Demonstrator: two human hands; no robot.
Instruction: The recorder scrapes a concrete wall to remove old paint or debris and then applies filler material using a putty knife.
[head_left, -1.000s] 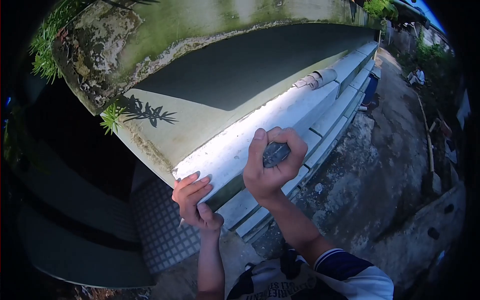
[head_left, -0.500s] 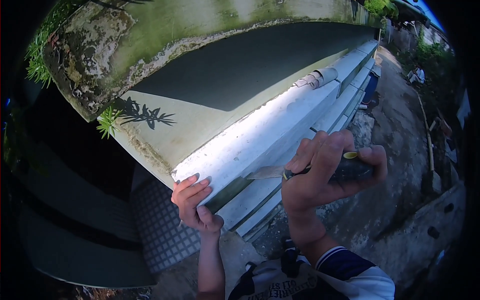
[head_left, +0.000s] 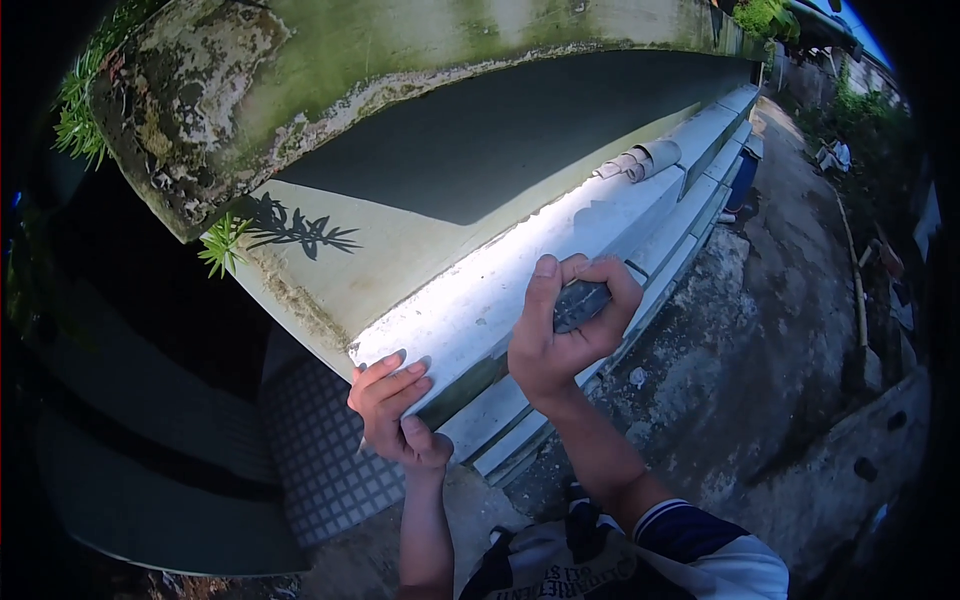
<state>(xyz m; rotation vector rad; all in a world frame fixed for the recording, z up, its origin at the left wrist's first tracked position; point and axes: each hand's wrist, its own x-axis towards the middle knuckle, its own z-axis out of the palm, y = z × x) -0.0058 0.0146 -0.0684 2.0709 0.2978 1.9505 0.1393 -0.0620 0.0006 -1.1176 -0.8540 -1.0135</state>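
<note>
My right hand (head_left: 550, 355) is wrapped round the dark handle of a putty knife (head_left: 581, 306), held over the front edge of the white ledge (head_left: 480, 300). Its blade is hidden behind the fist. At the ledge's near left corner, my left hand (head_left: 392, 410) grips the edge, fingers curled over the top and thumb at the front side. Sunlight falls brightly on the ledge's top, and small pits and specks mark it.
Curled pale pieces (head_left: 640, 160) lie farther along the ledge. Overhead hangs a mossy concrete slab (head_left: 350, 50). White stepped slabs (head_left: 500, 430) run below the ledge, beside a rough concrete path (head_left: 740, 370). A tiled floor (head_left: 325, 440) lies at lower left.
My right hand has moved left and up, turning so that the handle points toward me and the blade no longer shows. My left hand keeps its hold on the corner.
</note>
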